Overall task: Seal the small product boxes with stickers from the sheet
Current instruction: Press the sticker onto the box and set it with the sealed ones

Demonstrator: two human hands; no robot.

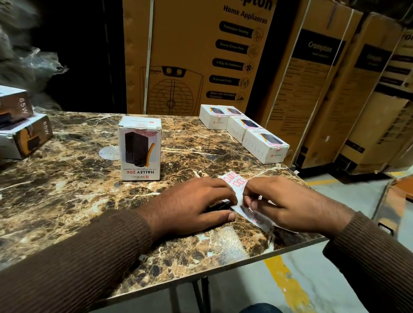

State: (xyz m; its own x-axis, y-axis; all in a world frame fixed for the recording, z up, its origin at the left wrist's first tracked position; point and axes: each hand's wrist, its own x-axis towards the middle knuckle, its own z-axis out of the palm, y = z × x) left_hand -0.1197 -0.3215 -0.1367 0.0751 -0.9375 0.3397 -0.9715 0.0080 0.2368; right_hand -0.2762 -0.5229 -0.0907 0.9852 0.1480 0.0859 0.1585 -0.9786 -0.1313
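White sticker sheet with pink stickers (pixel 233 181): thin, floppy, light; left hand (pixel 194 202) presses it flat on marble-patterned surface (pixel 72 194), right hand (pixel 288 203) pinches a sticker edge, likely best peeled from a corner.

**What we can't make out here**

So our right hand (pixel 293 204) sits over the middle of the sticker sheet (pixel 233 181), and we can't tell if the fingertips have actually got a sticker. Something dark under our left hand (pixel 196 205) is mostly covered, no idea what it is. The stacked boxes (pixel 8 124) on the left are blurry and chopped by the frame edge. Small print on the upright box (pixel 139 148) is too tiny to read. The worktop (pixel 60 193) runs off the left edge.
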